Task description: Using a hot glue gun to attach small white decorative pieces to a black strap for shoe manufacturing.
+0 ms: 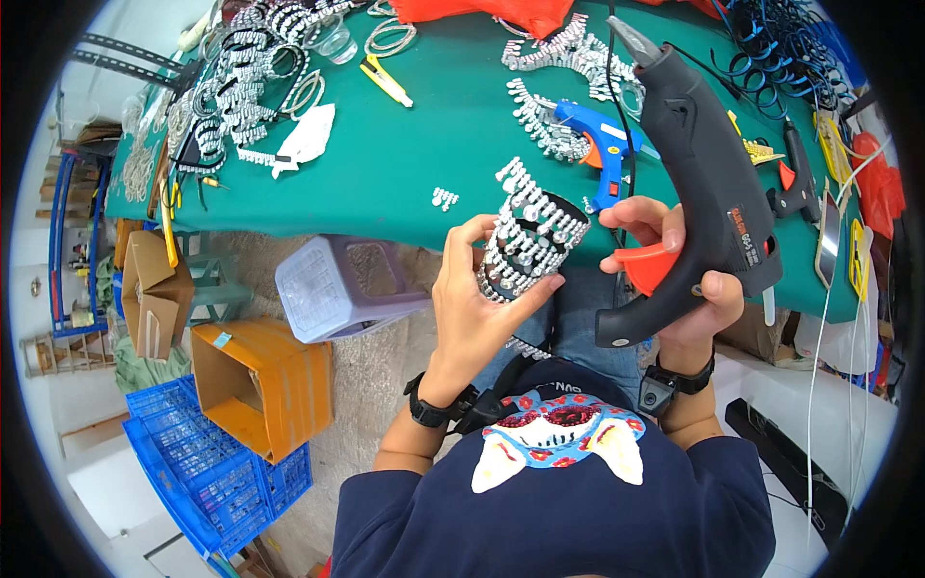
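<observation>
My left hand (464,313) grips a coiled black band trimmed with clear rhinestones (528,246), held upright just off the table's near edge. A black glue gun (696,159) is in my right hand (711,313). Its nozzle points up toward the far side, away from the band. Beside its red trigger (644,267) my fingers are curled, and my thumb is behind the handle. On the green table (395,169) past the band lie a small cluster of loose rhinestones (444,198) and a blue glue gun (602,144).
Rhinestone strips (241,87) heap at the far left, near a yellow cutter (387,81). Dark blue bands (776,53) pile at the far right, with another black glue gun (795,178) nearby. A plastic stool (332,284), an orange-brown box (265,385) and blue crates (207,453) stand below left.
</observation>
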Action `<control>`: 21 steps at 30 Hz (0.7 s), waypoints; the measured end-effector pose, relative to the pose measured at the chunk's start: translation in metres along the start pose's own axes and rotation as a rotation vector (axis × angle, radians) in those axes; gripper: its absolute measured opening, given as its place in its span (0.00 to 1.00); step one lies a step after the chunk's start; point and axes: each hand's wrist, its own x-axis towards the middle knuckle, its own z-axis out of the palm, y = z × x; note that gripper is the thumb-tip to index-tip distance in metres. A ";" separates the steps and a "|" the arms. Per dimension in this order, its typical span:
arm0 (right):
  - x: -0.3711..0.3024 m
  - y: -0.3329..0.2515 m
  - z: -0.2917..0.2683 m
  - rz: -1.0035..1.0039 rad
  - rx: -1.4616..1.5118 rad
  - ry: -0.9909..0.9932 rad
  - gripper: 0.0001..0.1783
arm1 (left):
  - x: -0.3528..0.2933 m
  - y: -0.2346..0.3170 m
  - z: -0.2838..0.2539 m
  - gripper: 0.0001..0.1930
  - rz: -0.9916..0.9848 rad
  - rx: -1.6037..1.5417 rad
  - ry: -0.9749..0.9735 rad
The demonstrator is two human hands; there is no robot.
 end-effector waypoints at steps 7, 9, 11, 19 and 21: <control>-0.003 0.004 -0.004 0.004 0.000 -0.003 0.24 | 0.002 0.003 -0.002 0.34 -0.166 -0.357 -0.068; -0.003 0.005 -0.005 0.011 0.012 -0.012 0.24 | 0.003 0.008 -0.005 0.32 -0.197 -0.404 -0.099; -0.003 0.004 -0.004 0.026 -0.020 -0.010 0.24 | 0.005 0.009 -0.006 0.30 -0.244 -0.532 -0.114; -0.003 0.006 -0.004 0.039 -0.028 0.004 0.24 | 0.006 0.010 -0.012 0.26 -0.369 -0.712 -0.129; -0.003 0.006 -0.004 0.038 -0.020 0.001 0.24 | 0.004 0.010 -0.013 0.26 -0.353 -0.730 -0.132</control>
